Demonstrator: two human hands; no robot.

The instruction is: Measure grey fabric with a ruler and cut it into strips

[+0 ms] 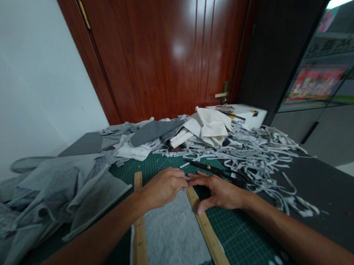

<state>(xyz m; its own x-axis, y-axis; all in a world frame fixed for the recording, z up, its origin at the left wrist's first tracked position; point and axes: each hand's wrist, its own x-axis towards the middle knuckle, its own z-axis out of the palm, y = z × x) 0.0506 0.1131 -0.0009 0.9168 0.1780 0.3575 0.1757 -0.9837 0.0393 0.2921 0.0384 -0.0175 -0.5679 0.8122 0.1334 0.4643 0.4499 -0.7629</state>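
A piece of grey fabric point(172, 233) lies on the green cutting mat point(241, 233), between two wooden rulers, a left ruler point(140, 240) and a right ruler point(209, 235). My left hand point(165, 185) has its fingers curled at the fabric's far edge, pinching there; its fingertips are partly hidden. My right hand point(219, 191) reaches in from the right with fingers stretched out and thumb apart. Its fingertips meet those of my left hand near the fabric's far right corner, and its thumb rests at the right ruler. Black scissors point(217, 171) lie just beyond my right hand.
Loose grey fabric point(56, 189) is heaped on the left. Behind the mat lies a pile of grey and cream cloth point(207, 126), with a white box point(251, 115) beside it. Tangled grey strips point(263, 154) spread across the dark table point(330, 202) on the right.
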